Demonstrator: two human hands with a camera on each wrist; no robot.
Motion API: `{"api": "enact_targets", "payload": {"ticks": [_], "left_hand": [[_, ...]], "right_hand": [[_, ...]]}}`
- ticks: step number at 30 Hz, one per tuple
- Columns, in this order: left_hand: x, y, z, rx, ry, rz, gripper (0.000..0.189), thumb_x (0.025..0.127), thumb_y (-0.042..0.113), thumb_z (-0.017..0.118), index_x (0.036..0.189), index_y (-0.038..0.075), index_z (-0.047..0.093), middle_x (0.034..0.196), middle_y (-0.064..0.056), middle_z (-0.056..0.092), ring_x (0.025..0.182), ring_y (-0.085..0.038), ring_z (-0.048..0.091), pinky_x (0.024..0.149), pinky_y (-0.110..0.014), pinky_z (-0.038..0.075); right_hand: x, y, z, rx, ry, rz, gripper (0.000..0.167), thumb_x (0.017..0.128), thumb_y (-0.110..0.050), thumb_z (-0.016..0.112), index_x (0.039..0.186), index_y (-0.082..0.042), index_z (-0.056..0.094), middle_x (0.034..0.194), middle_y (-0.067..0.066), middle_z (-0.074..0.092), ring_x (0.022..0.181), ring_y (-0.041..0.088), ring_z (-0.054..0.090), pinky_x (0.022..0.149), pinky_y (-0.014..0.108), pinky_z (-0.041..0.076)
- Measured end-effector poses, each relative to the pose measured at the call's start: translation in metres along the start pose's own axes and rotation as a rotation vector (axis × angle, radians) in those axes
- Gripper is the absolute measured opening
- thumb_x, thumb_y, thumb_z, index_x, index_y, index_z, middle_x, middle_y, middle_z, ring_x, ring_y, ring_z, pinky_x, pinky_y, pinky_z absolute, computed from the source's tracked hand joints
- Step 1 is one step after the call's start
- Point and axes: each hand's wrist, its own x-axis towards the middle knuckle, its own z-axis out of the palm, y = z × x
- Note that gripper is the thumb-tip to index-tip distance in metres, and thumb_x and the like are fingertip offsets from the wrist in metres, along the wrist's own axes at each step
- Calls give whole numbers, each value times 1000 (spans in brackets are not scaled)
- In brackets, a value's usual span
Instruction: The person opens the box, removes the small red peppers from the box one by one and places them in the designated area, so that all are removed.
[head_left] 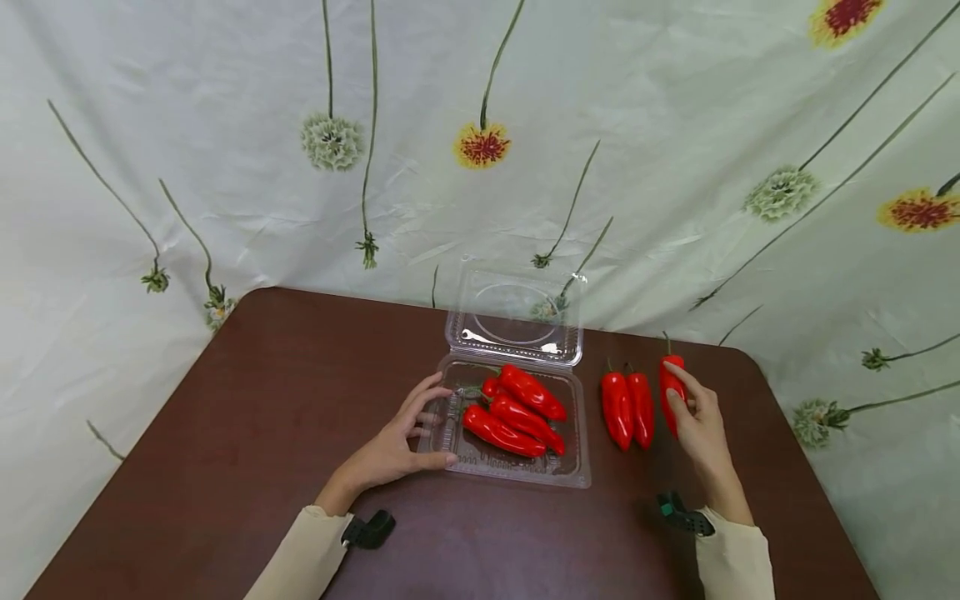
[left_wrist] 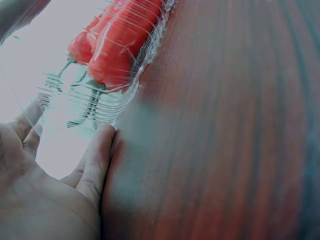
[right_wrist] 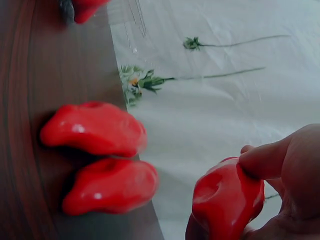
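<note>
In the head view my right hand [head_left: 697, 421] pinches a red chili pepper [head_left: 670, 383] between thumb and fingers, its green stem pointing away. The right wrist view shows this pepper [right_wrist: 225, 200] held apart from two other red peppers [head_left: 628, 408] lying side by side on the table. My left hand [head_left: 401, 446] rests at the left side of a clear plastic clamshell container [head_left: 517, 477], fingers spread and touching it. Several red peppers [head_left: 504, 432] lie inside the container's base, stems to the left. Its hinged lid [head_left: 513, 312] stands raised at the back.
Everything sits on a dark brown wooden table [head_left: 315, 367] with rounded back corners. A pale cloth [head_left: 247, 133] printed with flowers hangs behind the table and down its right side.
</note>
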Motion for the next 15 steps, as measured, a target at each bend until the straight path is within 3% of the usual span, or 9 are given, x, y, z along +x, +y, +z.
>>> {"api": "enact_targets", "payload": {"ticks": [4, 10, 15], "left_hand": [[-2, 0, 0, -3, 0, 0, 90, 85, 27, 81, 155, 17, 27, 167, 2, 5, 124, -33, 49, 99, -52, 41], [-1, 0, 0, -4, 3, 7, 90, 85, 26, 81, 156, 17, 27, 167, 2, 6, 125, -33, 50, 99, -53, 42], [0, -1, 0, 2, 4, 11, 90, 85, 26, 81, 156, 18, 27, 167, 2, 6, 125, -34, 50, 99, -53, 42]], "right_hand": [[0, 7, -2, -28, -25, 50, 45, 107, -17, 45, 152, -11, 42, 140, 27, 41, 93, 18, 50, 69, 23, 46], [2, 14, -1, -32, -49, 99, 44, 107, -19, 47, 150, -10, 45, 131, 23, 47, 91, 21, 46, 69, 25, 43], [4, 19, -1, -19, -57, 123, 44, 107, -17, 45, 151, -9, 43, 133, 24, 44, 98, 23, 43, 72, 24, 42]]}}
